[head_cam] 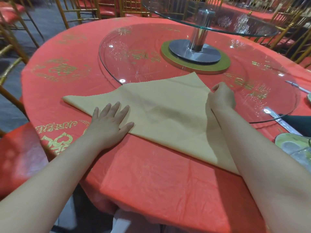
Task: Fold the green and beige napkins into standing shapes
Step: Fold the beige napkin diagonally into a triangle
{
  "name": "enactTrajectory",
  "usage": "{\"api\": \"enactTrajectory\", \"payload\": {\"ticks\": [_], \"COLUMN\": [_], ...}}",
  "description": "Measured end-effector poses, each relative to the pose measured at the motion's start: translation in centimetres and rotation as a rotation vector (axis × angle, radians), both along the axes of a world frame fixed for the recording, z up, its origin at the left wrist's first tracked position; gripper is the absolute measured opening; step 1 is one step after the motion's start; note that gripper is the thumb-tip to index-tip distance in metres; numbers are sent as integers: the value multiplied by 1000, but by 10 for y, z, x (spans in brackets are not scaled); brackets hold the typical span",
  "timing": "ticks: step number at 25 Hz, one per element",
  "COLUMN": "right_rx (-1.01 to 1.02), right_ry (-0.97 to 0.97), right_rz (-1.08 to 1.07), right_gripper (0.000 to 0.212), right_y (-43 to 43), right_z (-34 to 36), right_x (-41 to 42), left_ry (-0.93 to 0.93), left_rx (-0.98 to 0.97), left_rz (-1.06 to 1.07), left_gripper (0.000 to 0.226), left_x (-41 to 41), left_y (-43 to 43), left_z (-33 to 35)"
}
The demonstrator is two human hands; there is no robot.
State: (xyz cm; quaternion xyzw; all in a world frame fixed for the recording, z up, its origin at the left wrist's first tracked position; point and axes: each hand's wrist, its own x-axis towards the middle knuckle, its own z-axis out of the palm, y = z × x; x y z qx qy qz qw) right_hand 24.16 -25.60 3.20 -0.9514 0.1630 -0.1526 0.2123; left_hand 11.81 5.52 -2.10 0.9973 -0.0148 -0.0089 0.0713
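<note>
- Fingers of the left hand (110,122): straight and spread, lying flat on the cloth. The palm presses down near the near-left folded edge.
- Fingers of the right hand (222,98): curled under, knuckles up, closed on the right-hand slanted edge. They appear to pinch it, though the fingertips are hidden.
- Beige napkin (159,111): lies flat as a broad triangle on the near half of the table. Its peak points away and overlaps the rim of the glass disc. One long corner runs left, the other runs under the right forearm.
- Dark green cloth (296,120): at the far right edge and mostly cut off. It is probably the green napkin, and neither hand touches it.
- Tablecloth (151,174): red with gold print, creased, and bearing the napkin.
- Glass turntable (134,52): a low disc on the table, with a second raised tier on a metal post.
- Plate (292,143): pale green, at the right, near the right forearm.
- Chairs (75,10): gold-framed with red seats, ringing the far side.
- Step in hand, as judged: an early fold of the beige napkin. The triangle is made and no standing shape is raised yet.
- Next move calls for: the left hand holding the base still while the right carries its edge or corner over to line up cleanly. The crease then needs pressing before any standing up.
</note>
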Motion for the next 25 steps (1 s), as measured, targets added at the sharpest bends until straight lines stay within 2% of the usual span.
{"api": "enactTrajectory", "payload": {"ticks": [2, 4, 6, 8, 11, 13, 17, 21, 25], "right_rx": [-35, 112, -66, -205, -249, -305, -309, -385, -345], "right_ry": [-74, -62, 63, 191, 366, 387, 467, 383, 394], "right_rz": [196, 531, 874, 1082, 1101, 1090, 1083, 1073, 1073], "right_gripper": [30, 31, 30, 43, 70, 76, 75, 69, 65], "right_y": [27, 75, 123, 150, 153, 150, 155, 177, 183], "right_z": [0, -3, -8, -19, -31, -37, -29, -26, -34], "right_x": [-24, -63, -106, -132, -140, -140, -136, -134, -135], "left_ry": [-1, 11, 26, 64, 89, 89, 126, 119, 181], "left_rx": [3, 13, 29, 18, 2, -14, 13, 38, 58], "left_rz": [5, 11, 9, -12, -73, -41, 40, 36, 147], "left_gripper": [64, 64, 62, 60, 59, 60, 59, 61, 67], "left_x": [-1, 0, 0, 2, 8, 12, 15, 13, 15], "left_y": [0, 0, -1, 2, 18, 42, 79, 79, 89], "left_z": [0, 1, 4, 8, 11, 10, 10, 11, 14]}}
